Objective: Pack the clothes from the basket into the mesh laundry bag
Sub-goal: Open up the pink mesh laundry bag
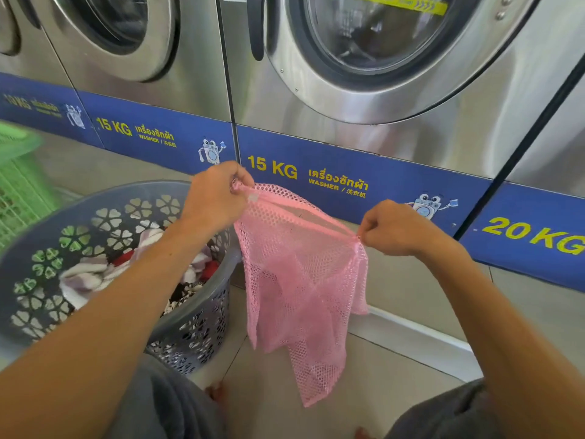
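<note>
A pink mesh laundry bag (300, 280) hangs in the air in front of the washers, held up by its top edge. My left hand (215, 198) pinches the bag's upper left corner. At the upper right corner my right hand (392, 229) pinches the end of the zipper edge. The bag looks limp and hangs loosely. Down at the left stands a grey basket (202, 331) with flower-shaped cut-outs. Inside it lie clothes (95, 274) in white, purple, red and black; my left forearm crosses over them.
Steel front-loading washers (364, 58) with blue "15 KG" and "20 KG" bands fill the background. A green basket (19, 185) is at the far left edge. A raised white plinth (411, 337) runs under the machines. My knees are at the bottom of the view.
</note>
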Available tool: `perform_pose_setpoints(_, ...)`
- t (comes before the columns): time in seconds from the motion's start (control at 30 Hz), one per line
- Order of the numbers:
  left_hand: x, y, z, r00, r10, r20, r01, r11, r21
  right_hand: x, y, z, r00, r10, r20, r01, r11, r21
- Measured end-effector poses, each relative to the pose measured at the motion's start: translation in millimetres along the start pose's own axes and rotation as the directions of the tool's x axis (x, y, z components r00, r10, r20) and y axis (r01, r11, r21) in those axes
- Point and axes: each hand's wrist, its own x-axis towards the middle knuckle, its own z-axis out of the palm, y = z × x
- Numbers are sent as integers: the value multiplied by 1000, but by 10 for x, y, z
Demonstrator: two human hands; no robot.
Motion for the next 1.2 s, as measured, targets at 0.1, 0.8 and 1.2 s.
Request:
perform_pose_setpoints(0.1, -80, 67, 101, 987, 37, 155, -52, 994, 97, -17, -79, 67, 997, -80, 14, 78, 992, 102)
perform_pose_setpoints(0.8, -95, 180, 301, 927, 191, 324, -203, 979, 5, 88, -103, 227, 973, -222, 59, 190, 924, 332)
perform_pose_setpoints(1.2, 72, -157, 13, 993, -68, 94, 73, 996, -48, 437, 827, 193, 959, 190, 208, -180, 981, -69)
